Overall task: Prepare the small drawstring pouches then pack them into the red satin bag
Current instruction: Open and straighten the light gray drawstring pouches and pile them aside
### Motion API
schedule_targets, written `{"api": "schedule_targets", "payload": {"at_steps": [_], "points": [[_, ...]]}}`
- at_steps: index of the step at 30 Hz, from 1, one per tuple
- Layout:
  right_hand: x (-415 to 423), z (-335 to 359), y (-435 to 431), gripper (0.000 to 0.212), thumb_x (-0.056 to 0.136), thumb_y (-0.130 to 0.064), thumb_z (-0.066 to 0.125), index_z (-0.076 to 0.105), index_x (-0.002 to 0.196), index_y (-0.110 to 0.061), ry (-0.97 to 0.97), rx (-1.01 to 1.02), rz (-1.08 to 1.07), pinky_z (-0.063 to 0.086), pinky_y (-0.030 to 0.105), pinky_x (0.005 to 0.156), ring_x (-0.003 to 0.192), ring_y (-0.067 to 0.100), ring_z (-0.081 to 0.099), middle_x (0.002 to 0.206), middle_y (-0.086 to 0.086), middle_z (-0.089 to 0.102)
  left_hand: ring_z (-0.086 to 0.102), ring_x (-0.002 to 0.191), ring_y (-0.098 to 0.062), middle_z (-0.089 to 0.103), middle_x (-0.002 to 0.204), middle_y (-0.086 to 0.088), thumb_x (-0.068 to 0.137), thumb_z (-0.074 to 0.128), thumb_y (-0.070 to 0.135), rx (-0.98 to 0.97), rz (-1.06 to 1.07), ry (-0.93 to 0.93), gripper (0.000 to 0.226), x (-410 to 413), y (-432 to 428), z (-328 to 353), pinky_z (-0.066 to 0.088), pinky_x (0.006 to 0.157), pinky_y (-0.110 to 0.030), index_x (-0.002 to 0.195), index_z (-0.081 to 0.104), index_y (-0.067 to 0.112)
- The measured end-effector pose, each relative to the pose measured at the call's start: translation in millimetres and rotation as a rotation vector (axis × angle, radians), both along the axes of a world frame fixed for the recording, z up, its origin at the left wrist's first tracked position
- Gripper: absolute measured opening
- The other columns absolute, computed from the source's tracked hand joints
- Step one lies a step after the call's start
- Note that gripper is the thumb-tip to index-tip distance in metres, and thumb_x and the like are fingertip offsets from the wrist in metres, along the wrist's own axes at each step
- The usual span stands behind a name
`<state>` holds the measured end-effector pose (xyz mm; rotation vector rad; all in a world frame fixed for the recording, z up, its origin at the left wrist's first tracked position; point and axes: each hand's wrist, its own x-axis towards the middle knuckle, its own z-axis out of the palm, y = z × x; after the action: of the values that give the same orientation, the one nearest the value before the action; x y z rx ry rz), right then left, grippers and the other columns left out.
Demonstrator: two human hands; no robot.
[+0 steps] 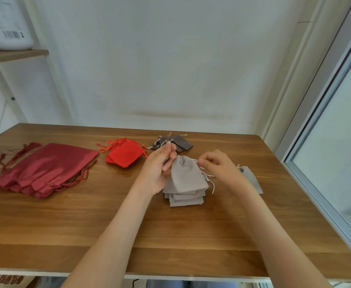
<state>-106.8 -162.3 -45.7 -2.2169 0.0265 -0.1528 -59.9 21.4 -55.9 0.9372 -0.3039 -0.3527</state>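
A light grey drawstring pouch point(186, 175) is lifted at its top over a stack of similar grey pouches point(186, 199) in the middle of the table. My left hand point(159, 165) pinches the drawstring at the pouch's left side. My right hand point(216, 164) pinches the white string at its right side. One more grey pouch point(251, 179) lies flat behind my right wrist. Dark red satin bags point(43, 169) lie fanned out at the left. Small bright red pouches point(124, 153) and dark grey pouches point(176, 142) sit further back.
The wooden table point(108, 225) meets a white wall at the back and a window frame point(326, 163) on the right. A shelf point(14, 55) with a white container point(6, 23) hangs at the upper left.
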Motion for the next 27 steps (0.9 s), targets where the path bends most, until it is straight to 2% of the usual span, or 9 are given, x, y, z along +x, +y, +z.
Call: {"api": "schedule_targets", "payload": {"at_steps": [3, 6, 9, 11, 14, 17, 20, 24, 27], "points": [[3.9, -1.3, -2.2, 0.024, 0.092, -0.033, 0.057, 0.066, 0.071, -0.029, 0.042, 0.170, 0.009, 0.033, 0.038, 0.100, 0.111, 0.015, 0.047, 0.108, -0.009, 0.055, 0.027, 0.038, -0.002, 0.045, 0.056, 0.006, 0.099, 0.044, 0.020, 0.214, 0.057, -0.013, 0.022, 4.0, -1.4, -10.5, 0.017, 0.034, -0.015, 0.090, 0.059, 0.007], [8.5, -3.2, 2.3, 0.029, 0.095, -0.031, 0.052, 0.059, 0.082, -0.006, 0.017, 0.565, 0.151, 0.036, 0.030, 0.086, 0.085, 0.012, 0.052, 0.085, -0.005, 0.060, 0.024, 0.038, -0.004, 0.040, 0.058, 0.004, 0.100, 0.043, 0.018, 0.331, 0.065, -0.013, 0.024, 3.9, -6.1, -20.4, 0.018, 0.034, -0.016, 0.093, 0.062, 0.005], [10.1, -5.2, 15.1, 0.023, 0.093, -0.027, 0.052, 0.057, 0.079, -0.009, -0.005, 0.736, 0.248, 0.038, 0.027, 0.079, 0.082, 0.013, 0.054, 0.079, -0.003, 0.059, 0.023, 0.039, -0.004, 0.039, 0.056, 0.005, 0.101, 0.040, 0.016, 0.389, 0.084, -0.044, 0.025, 2.4, -10.5, -23.8, 0.019, 0.035, -0.015, 0.100, 0.064, 0.008], [11.9, -12.2, 21.7, 0.019, 0.093, -0.025, 0.052, 0.059, 0.081, -0.013, 0.004, 0.729, 0.255, 0.040, 0.031, 0.085, 0.094, 0.020, 0.057, 0.089, 0.002, 0.064, 0.024, 0.041, -0.004, 0.038, 0.056, 0.005, 0.102, 0.039, 0.015, 0.431, 0.103, -0.065, 0.026, 2.7, -11.9, -24.7, 0.019, 0.037, -0.015, 0.102, 0.063, 0.005], [13.3, -22.8, 26.8, 0.017, 0.096, -0.016, 0.052, 0.067, 0.088, -0.015, -0.034, 0.625, 0.202, 0.045, 0.035, 0.087, 0.094, 0.019, 0.060, 0.095, 0.006, 0.067, 0.026, 0.044, -0.003, 0.037, 0.058, 0.006, 0.103, 0.037, 0.015, 0.473, 0.097, -0.111, 0.026, -1.5, -15.0, -23.4, 0.021, 0.040, -0.015, 0.104, 0.063, 0.010], [12.7, -24.5, 32.0, 0.019, 0.095, -0.007, 0.050, 0.069, 0.096, -0.013, -0.108, 0.475, 0.167, 0.046, 0.021, 0.087, 0.095, 0.009, 0.061, 0.098, 0.002, 0.068, 0.027, 0.047, -0.004, 0.033, 0.057, 0.005, 0.101, 0.040, 0.017, 0.516, 0.081, -0.125, 0.030, -3.8, -16.2, -21.3, 0.022, 0.046, -0.019, 0.082, 0.062, 0.021], [12.4, -23.4, 34.4, 0.022, 0.095, -0.004, 0.049, 0.067, 0.094, -0.016, -0.166, 0.331, 0.145, 0.045, 0.014, 0.082, 0.092, 0.004, 0.060, 0.093, -0.005, 0.067, 0.028, 0.049, -0.008, 0.032, 0.055, 0.004, 0.099, 0.041, 0.032, 0.519, 0.026, -0.104, 0.038, -4.2, -15.2, -21.6, 0.023, 0.054, -0.026, 0.064, 0.044, 0.017], [13.6, -28.4, 35.0, 0.024, 0.095, -0.011, 0.050, 0.062, 0.090, -0.032, -0.220, 0.154, 0.104, 0.047, 0.020, 0.081, 0.093, 0.006, 0.058, 0.091, -0.015, 0.064, 0.046, 0.049, 0.006, 0.050, 0.050, 0.019, 0.103, 0.033, 0.029, 0.647, -0.009, -0.272, 0.029, -11.9, -16.9, -17.8, 0.034, 0.052, -0.008, 0.084, 0.054, 0.022], [11.3, -24.9, 35.9, 0.014, 0.094, -0.010, 0.052, 0.056, 0.095, -0.024, -0.241, 0.248, 0.040, 0.047, 0.016, 0.075, 0.085, 0.004, 0.061, 0.088, -0.008, 0.064, 0.046, 0.052, 0.005, 0.051, 0.054, 0.021, 0.103, 0.033, 0.028, 0.627, 0.022, -0.285, 0.027, -10.1, -16.0, -18.7, 0.035, 0.055, -0.009, 0.115, 0.057, 0.025]]}}
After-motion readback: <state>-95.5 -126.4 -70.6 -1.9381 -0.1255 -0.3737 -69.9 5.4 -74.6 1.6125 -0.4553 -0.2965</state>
